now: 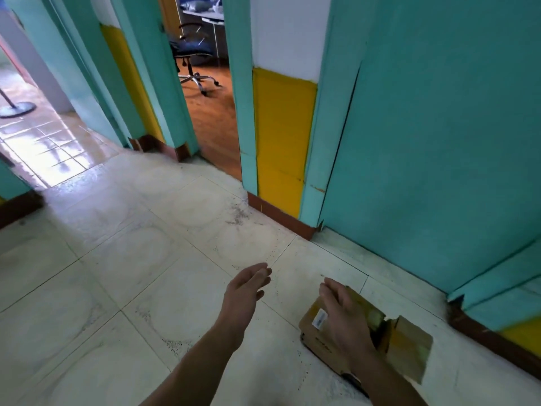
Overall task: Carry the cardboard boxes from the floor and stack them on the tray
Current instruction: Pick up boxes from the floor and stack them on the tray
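Note:
A brown cardboard box with a white label lies on the pale tiled floor at the lower right, close to a teal wall. My right hand reaches out over the box's near part with straight fingers; whether it touches the box is unclear. Left of the box, my left hand hovers above the floor, fingers straight and together, holding nothing. No tray is in view.
Teal and yellow walls with a brown skirting run along the right and far side. An open doorway shows an office chair on a wooden floor. At the far left a round stand base sits on shiny tiles.

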